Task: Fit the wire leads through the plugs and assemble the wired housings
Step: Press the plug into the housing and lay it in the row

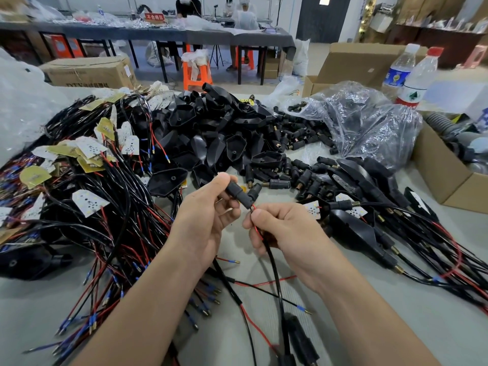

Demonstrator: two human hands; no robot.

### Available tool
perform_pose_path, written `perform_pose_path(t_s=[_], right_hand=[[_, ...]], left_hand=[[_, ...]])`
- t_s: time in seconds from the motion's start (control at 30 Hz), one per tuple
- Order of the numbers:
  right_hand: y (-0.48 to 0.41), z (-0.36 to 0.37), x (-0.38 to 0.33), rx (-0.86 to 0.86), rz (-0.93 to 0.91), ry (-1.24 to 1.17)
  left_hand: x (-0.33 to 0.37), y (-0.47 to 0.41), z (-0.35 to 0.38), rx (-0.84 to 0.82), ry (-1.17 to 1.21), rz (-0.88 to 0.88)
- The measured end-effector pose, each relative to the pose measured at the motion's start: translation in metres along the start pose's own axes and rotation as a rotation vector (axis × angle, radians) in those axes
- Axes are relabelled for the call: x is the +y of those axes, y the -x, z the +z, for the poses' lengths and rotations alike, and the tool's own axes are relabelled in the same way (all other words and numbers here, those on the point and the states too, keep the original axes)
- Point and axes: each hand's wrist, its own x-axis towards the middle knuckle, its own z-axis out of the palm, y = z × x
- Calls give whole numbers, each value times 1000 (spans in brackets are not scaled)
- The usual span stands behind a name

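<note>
My left hand [208, 215] grips a black rubber plug [239, 194] between thumb and fingers, tilted down to the right. My right hand [280, 228] pinches a red and black wire lead [266, 247] just below the plug, and the lead's end goes into the plug's lower opening. The black cable runs down from my right hand toward the bottom edge. A heap of black housings [211, 133] lies behind my hands. Loose black plugs [295, 159] are scattered to the right of that heap.
Wire harnesses with white LED boards [89, 159] pile up at the left. Assembled wired housings [369, 223] lie at the right. A clear plastic bag [364, 120], two water bottles [412, 75] and an open cardboard box [449, 178] stand at the back right. People sit at a far table.
</note>
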Motion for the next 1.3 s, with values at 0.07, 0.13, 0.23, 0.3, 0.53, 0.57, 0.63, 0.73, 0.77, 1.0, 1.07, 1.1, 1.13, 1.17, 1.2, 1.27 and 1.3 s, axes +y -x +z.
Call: perform_pose_path(t_s=[0.07, 0.13, 0.23, 0.3, 0.53, 0.57, 0.63, 0.73, 0.77, 1.0, 1.07, 1.1, 1.13, 1.17, 1.2, 1.27, 1.3], right_hand=[[-1, -1, 2, 27, -2, 95], [-3, -1, 6, 72, -11, 221], [-5, -1, 10, 139, -29, 256], [-8, -2, 10, 174, -51, 126], [-8, -7, 9, 6, -28, 13], [-8, -6, 10, 35, -34, 34], [-8, -4, 10, 92, -55, 99], [-8, -3, 13, 132, -63, 105], [-7, -2, 12, 116, -50, 41], [-4, 3, 6, -11, 16, -19], [-3, 5, 5, -48, 60, 22], [-2, 6, 4, -79, 86, 42], [-1, 7, 3, -111, 103, 57], [0, 8, 2, -138, 113, 73], [0, 9, 2, -154, 119, 86], [0, 10, 1, -162, 123, 120], [0, 9, 0, -152, 119, 147]], left_hand=[[-2, 0, 1, 12, -29, -12], [-5, 0, 3, 33, -99, 4], [-5, -1, 4, 7, -128, 28], [-2, -1, 1, -8, -66, 11], [5, -10, -11, 106, 67, 29], [4, -10, -11, 80, 63, 16], [0, -7, -8, -14, -37, -2], [-2, -3, -5, -83, -145, -4], [-1, -4, -7, -73, -152, 3], [-1, -4, -10, -65, -260, -37], [-2, -5, -10, -22, -268, -14], [-1, -5, -11, 3, -242, -6], [1, -6, -12, 26, -207, -4], [3, -7, -13, 43, -182, 2], [4, -7, -14, 53, -171, 18], [5, -6, -14, 56, -177, 74], [4, -5, -12, 52, -183, 107]])
